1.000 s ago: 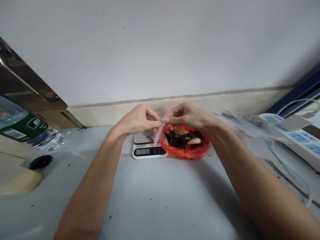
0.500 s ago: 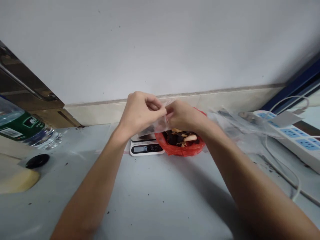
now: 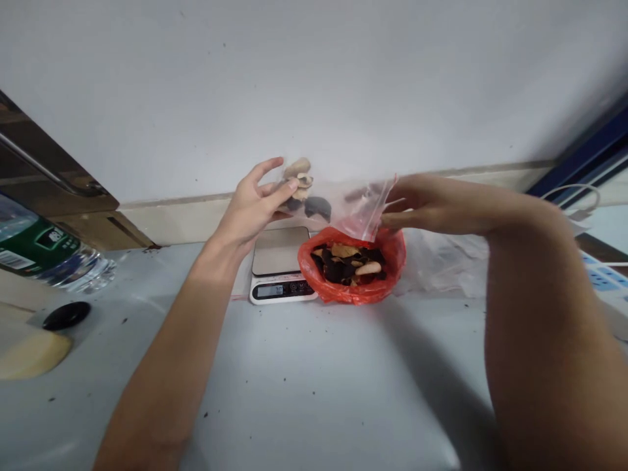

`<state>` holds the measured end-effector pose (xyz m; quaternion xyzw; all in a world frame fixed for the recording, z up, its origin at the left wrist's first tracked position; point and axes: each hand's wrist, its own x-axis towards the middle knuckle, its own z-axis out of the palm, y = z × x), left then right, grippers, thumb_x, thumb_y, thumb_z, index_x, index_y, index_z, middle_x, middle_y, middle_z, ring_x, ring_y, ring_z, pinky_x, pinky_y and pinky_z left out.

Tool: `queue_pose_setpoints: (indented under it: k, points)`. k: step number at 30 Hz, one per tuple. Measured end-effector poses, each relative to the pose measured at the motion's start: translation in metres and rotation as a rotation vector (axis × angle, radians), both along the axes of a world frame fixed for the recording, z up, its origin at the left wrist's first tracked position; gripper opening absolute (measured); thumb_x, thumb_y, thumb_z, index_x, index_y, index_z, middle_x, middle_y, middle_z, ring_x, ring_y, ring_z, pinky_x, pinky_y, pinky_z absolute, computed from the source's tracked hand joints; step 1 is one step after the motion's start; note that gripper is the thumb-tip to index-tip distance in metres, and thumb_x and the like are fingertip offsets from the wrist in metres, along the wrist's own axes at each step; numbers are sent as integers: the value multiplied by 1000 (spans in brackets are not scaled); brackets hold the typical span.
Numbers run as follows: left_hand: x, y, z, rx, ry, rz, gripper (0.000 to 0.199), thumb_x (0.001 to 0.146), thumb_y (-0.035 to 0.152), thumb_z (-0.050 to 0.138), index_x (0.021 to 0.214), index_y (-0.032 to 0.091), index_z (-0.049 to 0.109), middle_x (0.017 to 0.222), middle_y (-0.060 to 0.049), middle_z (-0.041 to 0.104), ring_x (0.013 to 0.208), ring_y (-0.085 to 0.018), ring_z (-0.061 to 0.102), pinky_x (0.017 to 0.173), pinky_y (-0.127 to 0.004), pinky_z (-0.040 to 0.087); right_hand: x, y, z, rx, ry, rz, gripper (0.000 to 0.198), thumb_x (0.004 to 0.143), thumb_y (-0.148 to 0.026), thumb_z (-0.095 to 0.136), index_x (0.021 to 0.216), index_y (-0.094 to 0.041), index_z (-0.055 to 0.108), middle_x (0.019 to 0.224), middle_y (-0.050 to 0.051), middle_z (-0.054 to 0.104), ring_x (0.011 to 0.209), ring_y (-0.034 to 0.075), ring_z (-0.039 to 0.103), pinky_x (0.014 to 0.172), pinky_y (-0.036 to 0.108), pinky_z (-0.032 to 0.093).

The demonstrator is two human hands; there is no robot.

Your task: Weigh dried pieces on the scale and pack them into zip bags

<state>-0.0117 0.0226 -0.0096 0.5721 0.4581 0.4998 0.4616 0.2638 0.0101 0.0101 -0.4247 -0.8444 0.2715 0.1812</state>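
Observation:
A clear zip bag point(image 3: 338, 206) hangs sideways in the air between my two hands, with several pale and dark dried pieces at its left end. My left hand point(image 3: 258, 199) grips that filled end between thumb and fingers. At the other end, my right hand point(image 3: 417, 204) pinches the bag by its zip edge; some of its fingertips are behind the plastic. Below the bag stands a white digital scale point(image 3: 279, 252), its pan bare and its display reading about 7.0. Touching the scale's right side is a red plastic bag point(image 3: 353, 296), open at the top, holding dark and tan dried pieces.
A large water bottle point(image 3: 44, 245) lies at the left near a black round lid point(image 3: 67, 315) and a pale container point(image 3: 34, 353). More clear bags point(image 3: 444, 258) lie right of the red bag. A power strip point(image 3: 606, 278) with cables sits far right. The wall rises close behind.
My hands, close together before, have moved apart. The clear bag is now stretched out sideways between them, raised above the scale, and the scale's pan has come into view.

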Motion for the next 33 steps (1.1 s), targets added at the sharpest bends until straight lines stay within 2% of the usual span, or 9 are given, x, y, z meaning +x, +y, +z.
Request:
queue_pose_setpoints:
  k: [4,6,9,12,16,21,25,28,33]
  points:
    - [5,1,-2,83,27,-31,36,88,23,85,122,14,75,100,-7,83,85,-16,76,75,-25,61,22,-13,14,-144,-176,-77,47,84,-68,65,79,-24,80,83,8,79,78,27,74,71,40,59]
    - [9,1,-5,137,51,-79,25,87,27,87,108,15,81,101,-8,84,90,-18,77,77,-25,61,25,-14,14,-140,-229,-231,46,77,-69,70,82,-24,79,83,9,79,76,28,74,68,41,58]
    - [20,-1,-10,205,88,-131,21,85,28,89,102,16,85,98,-6,85,91,-18,78,83,-27,62,21,-10,9,-128,-203,-353,54,68,-62,78,106,-24,79,103,12,82,80,30,76,65,41,58]
    - [31,-5,-13,250,83,-171,19,86,28,88,102,17,86,99,-6,85,86,-16,78,85,-28,62,13,-4,5,-114,-220,-276,45,72,-51,75,108,-24,79,106,9,82,84,28,75,70,40,57]
    - [39,-10,-12,279,42,-243,22,88,38,87,101,19,87,104,-7,85,85,-18,80,83,-30,63,3,-2,6,-42,-262,-202,18,77,-38,69,84,-23,78,80,3,77,75,25,69,64,35,50]
    - [35,-11,-6,373,65,-193,33,87,31,88,119,26,82,135,-5,77,114,-26,78,95,-31,62,4,-1,7,-6,-151,-196,17,77,-35,72,67,-22,71,68,2,71,72,24,67,64,35,49]
    - [24,-7,-3,311,260,-194,52,78,26,92,128,22,77,112,-7,82,108,-26,78,94,-33,63,11,2,3,-24,55,-153,19,77,-42,77,72,-23,76,74,5,77,72,25,71,66,37,53]
    - [20,-5,-2,288,386,-203,34,78,28,89,110,18,83,94,-5,83,94,-23,79,90,-33,64,14,3,0,-43,129,-123,26,78,-50,79,75,-23,77,75,6,78,70,24,70,64,37,53]
    - [23,-6,-5,302,361,-156,17,77,26,86,92,18,84,91,-5,84,88,-22,79,84,-32,65,11,6,-4,0,79,-86,32,77,-54,80,83,-23,80,85,6,81,80,25,71,71,37,53]
